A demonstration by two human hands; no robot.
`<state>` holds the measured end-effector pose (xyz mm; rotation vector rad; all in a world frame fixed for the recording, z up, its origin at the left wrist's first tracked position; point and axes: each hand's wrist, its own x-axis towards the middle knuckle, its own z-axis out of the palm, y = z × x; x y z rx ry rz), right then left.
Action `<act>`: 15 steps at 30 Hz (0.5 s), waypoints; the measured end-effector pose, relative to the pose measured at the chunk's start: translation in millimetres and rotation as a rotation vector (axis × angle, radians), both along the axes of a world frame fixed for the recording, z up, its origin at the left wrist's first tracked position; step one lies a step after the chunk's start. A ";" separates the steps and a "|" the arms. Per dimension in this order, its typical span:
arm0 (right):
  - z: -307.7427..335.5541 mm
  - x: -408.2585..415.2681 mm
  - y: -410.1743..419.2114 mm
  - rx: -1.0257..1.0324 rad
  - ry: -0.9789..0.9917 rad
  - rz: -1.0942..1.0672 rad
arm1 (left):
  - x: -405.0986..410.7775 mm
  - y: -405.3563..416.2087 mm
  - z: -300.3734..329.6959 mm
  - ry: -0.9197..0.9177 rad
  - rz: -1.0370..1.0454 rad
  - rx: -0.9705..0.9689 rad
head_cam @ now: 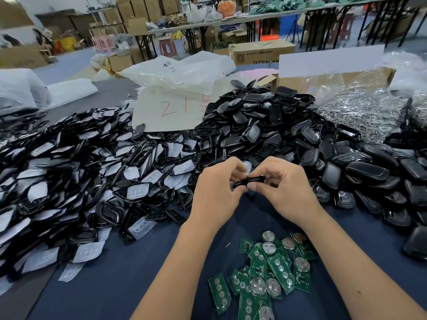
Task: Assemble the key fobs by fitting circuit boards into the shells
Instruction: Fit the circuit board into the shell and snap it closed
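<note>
A worker's left hand (213, 189) and right hand (280, 189) pinch a black fob shell (250, 180) between curled fingers (252, 186), apparently pressing it together above green circuit boards (265, 271) heaped within reach on the worktop (129, 282).

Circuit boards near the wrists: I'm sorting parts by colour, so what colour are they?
Green, with round silver discs; the circuit boards show clearly in the head view.

Circuit boards (265, 276) lie nearest — shell frames (76, 172) heaped left, shells (288, 132) piled behind-right.

white plastic bag (178, 72) marked "21" | cardboard box (261, 54) behind | red stool (167, 47)
</note>
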<state>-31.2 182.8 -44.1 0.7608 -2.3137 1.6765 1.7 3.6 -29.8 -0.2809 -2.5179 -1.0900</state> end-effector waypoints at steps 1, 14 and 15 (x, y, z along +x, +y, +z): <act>0.2 0.4 -1.0 0.005 0.010 0.002 | -0.1 0.4 0.2 0.004 -0.012 -0.011; -2.9 -2.3 -0.4 -0.193 -0.149 -0.017 | -5.0 2.7 -3.3 -0.109 0.020 0.299; -2.8 -2.4 -0.9 -0.225 -0.187 -0.021 | -5.5 2.8 -3.4 -0.140 0.027 0.388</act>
